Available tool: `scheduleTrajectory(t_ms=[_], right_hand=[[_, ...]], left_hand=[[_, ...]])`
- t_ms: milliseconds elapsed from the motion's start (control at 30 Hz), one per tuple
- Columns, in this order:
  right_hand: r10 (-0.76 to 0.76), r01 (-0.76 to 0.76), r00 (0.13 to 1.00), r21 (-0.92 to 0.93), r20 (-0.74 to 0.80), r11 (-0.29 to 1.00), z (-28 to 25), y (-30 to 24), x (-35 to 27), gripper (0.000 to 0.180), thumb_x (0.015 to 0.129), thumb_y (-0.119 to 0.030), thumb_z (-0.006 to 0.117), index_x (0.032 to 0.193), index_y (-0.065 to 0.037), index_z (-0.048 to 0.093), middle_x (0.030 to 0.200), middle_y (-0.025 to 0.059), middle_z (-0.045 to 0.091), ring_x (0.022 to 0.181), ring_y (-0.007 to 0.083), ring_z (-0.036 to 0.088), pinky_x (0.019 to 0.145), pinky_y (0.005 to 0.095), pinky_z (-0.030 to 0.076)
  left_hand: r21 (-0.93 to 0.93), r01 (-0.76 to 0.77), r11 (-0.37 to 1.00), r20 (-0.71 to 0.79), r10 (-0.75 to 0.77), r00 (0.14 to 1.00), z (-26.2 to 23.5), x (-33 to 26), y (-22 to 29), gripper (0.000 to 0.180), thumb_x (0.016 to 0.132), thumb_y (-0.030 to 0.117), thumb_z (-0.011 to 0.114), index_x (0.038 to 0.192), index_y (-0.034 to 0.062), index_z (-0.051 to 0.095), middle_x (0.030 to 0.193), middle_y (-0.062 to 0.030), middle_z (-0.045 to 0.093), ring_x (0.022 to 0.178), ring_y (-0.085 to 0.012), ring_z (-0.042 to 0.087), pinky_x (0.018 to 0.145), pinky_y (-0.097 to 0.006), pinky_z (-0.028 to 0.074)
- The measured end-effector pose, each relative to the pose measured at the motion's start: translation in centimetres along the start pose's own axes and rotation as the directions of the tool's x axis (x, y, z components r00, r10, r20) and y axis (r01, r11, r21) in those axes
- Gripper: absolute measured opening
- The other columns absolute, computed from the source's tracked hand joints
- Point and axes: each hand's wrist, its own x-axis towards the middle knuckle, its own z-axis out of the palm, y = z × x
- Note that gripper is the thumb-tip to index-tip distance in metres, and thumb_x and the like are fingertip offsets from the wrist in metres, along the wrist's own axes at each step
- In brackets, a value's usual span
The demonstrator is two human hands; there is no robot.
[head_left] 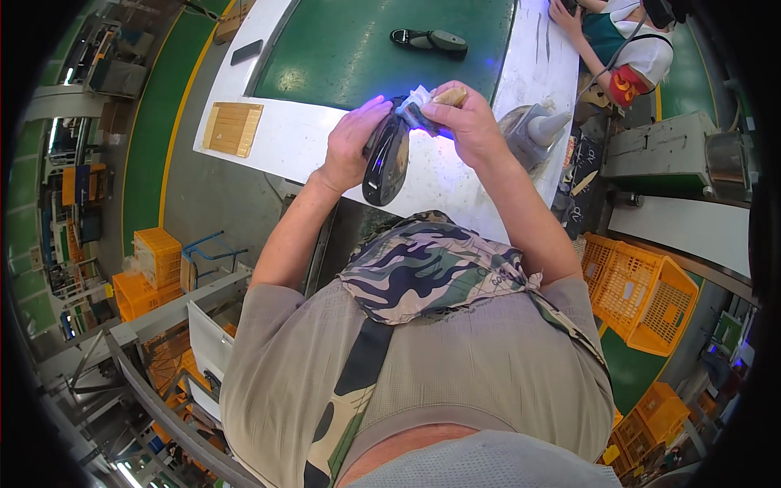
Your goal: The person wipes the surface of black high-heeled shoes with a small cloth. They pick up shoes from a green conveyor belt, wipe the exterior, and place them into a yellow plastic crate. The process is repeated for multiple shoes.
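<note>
Over the near edge of the white table I hold a glossy black shoe (386, 167), toe toward me. My left hand (355, 140) is closed along its left side, partly hidden behind it. In my right hand (473, 128), a crumpled white and bluish cloth (416, 108) is pinched against the shoe's far end. A tan piece (452, 96), its kind unclear, also shows between those fingers. Beyond my hands, a second dark shoe (429, 41) lies on its side on the green surface (342, 61). Beside my right forearm stands a greyish squeeze bottle (537, 130) with a pale nozzle.
On the white table's (305, 130) left part lie a tan board (233, 128) and a dark phone-like slab (246, 52). A co-worker (622, 49) is at the far right corner. Orange crates (639, 289) stand to my right, more orange crates (150, 272) to my left.
</note>
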Motion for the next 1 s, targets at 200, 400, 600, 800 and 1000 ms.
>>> scheduleTrajectory(t_ms=[200, 400, 600, 800, 1000], right_hand=[[-0.107, 0.111, 0.993, -0.129, 0.040, 0.985, 0.8, -2.2, -1.1, 0.021, 0.080, -0.002, 0.072, 0.092, -0.002, 0.055, 0.079, 0.0053, 0.059, 0.070, 0.0136, 0.057, 0.062, 0.0278, 0.048], [-0.168, 0.176, 0.984, -0.308, 0.052, 0.935, 1.1, -3.5, -1.3, 0.019, 0.082, -0.001, 0.071, 0.093, -0.003, 0.055, 0.084, 0.0021, 0.057, 0.076, 0.0112, 0.056, 0.068, 0.0255, 0.047], [-0.263, 0.284, 0.959, -0.347, 0.107, 0.894, 0.5, -3.5, 0.1, 0.019, 0.080, -0.003, 0.074, 0.091, -0.002, 0.058, 0.085, 0.0031, 0.061, 0.077, 0.0085, 0.057, 0.069, 0.0227, 0.049], [-0.379, 0.429, 0.903, -0.464, 0.201, 0.775, -0.2, -2.4, 1.9, 0.018, 0.080, -0.002, 0.073, 0.088, -0.002, 0.057, 0.087, 0.0033, 0.062, 0.079, 0.0094, 0.057, 0.072, 0.0232, 0.049], [-0.404, 0.514, 0.858, -0.547, 0.318, 0.660, -0.1, -0.9, 2.5, 0.019, 0.078, -0.003, 0.073, 0.085, -0.002, 0.056, 0.087, 0.0046, 0.062, 0.080, 0.0116, 0.056, 0.073, 0.0263, 0.048]], left_hand=[[-0.007, 0.156, 0.988, 0.070, -0.156, 0.985, 0.9, -0.3, 0.6, 0.060, 0.065, 0.009, 0.079, 0.121, 0.0011, 0.058, 0.108, -0.0179, 0.067, 0.097, -0.0311, 0.067, 0.084, -0.037, 0.054], [-0.043, 0.427, 0.903, 0.334, -0.390, 0.858, 0.3, -0.3, 1.5, 0.057, 0.061, 0.007, 0.078, 0.115, 0.0055, 0.060, 0.091, -0.0115, 0.069, 0.079, -0.0256, 0.068, 0.076, -0.035, 0.054], [-0.015, 0.613, 0.790, 0.611, -0.478, 0.631, -1.3, -0.2, 1.3, 0.055, 0.052, 0.018, 0.080, 0.103, 0.0050, 0.064, 0.087, -0.0114, 0.069, 0.079, -0.0260, 0.067, 0.077, -0.035, 0.053], [-0.167, 0.728, 0.665, 0.717, -0.426, 0.552, -2.3, -0.8, 1.4, 0.058, 0.050, 0.014, 0.080, 0.103, -0.0020, 0.062, 0.088, -0.0086, 0.068, 0.081, -0.0182, 0.063, 0.078, -0.031, 0.051], [-0.296, 0.863, 0.410, 0.772, -0.429, 0.469, -3.0, -1.7, 2.2, 0.055, 0.054, 0.011, 0.080, 0.105, -0.0016, 0.063, 0.091, -0.0076, 0.067, 0.083, -0.0186, 0.063, 0.081, -0.031, 0.051]])
